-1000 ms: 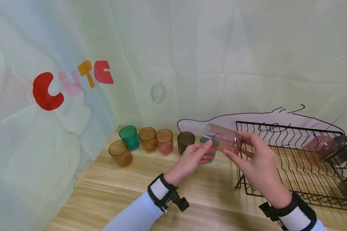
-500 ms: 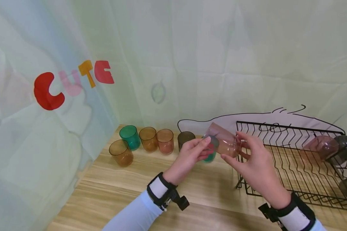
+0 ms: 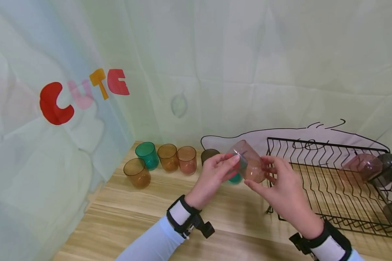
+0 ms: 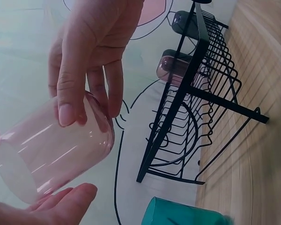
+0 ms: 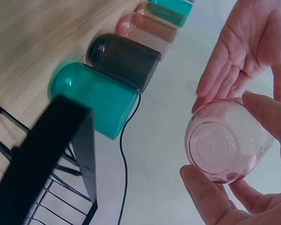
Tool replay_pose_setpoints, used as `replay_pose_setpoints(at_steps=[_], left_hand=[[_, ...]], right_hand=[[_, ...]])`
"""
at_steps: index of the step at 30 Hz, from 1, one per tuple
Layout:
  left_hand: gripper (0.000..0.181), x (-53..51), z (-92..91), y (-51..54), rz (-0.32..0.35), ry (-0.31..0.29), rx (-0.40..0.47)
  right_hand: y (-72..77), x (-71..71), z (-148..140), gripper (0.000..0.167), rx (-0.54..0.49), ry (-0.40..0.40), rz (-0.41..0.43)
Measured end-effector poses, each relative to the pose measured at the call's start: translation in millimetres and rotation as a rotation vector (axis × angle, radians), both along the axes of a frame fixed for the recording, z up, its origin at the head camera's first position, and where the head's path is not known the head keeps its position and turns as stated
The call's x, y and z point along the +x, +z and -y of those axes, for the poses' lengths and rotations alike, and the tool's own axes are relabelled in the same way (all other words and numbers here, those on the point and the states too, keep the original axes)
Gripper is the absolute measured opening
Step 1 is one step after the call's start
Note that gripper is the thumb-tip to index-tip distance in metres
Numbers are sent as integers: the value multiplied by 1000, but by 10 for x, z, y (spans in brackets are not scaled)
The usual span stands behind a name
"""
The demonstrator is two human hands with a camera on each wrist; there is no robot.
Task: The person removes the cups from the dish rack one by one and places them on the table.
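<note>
Right of centre: tilted pink glass (image 3: 253, 169), clamped by fingers of right hand (image 3: 284, 186). Left hand (image 3: 213, 174) placed by rim, fingers straight.

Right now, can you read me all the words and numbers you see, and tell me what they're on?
"CUTE": big coloured letters on the pale backdrop, at the left in the head view.
Too small to read: tiny marks on the base of the pink cup being held, in the right wrist view.
I can't read any numbers or other words.
</note>
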State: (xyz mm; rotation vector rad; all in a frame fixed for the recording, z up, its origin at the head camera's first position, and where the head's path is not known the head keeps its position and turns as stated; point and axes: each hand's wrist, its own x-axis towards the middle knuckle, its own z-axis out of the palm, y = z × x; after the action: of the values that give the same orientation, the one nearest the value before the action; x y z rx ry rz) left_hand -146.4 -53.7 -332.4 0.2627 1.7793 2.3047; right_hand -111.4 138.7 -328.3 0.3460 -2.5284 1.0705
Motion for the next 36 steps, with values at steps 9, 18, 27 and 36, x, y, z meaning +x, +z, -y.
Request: replay_pose_setpoints(at_steps=[9,18,27,36], left_hand=[[43,15,-25,39,-28,71,-27],[49,132,25,239,-75,100,-173],[55,85,65,43,-156,108,-224],[51,206,336,171,-250,180,-282]], right_hand=[[-33,28,64,69,7,8,51],[-55,44,71,64,42,9,39],[-55,63,74,63,78,42,91],[-36,86,26,61,163,42,68]])
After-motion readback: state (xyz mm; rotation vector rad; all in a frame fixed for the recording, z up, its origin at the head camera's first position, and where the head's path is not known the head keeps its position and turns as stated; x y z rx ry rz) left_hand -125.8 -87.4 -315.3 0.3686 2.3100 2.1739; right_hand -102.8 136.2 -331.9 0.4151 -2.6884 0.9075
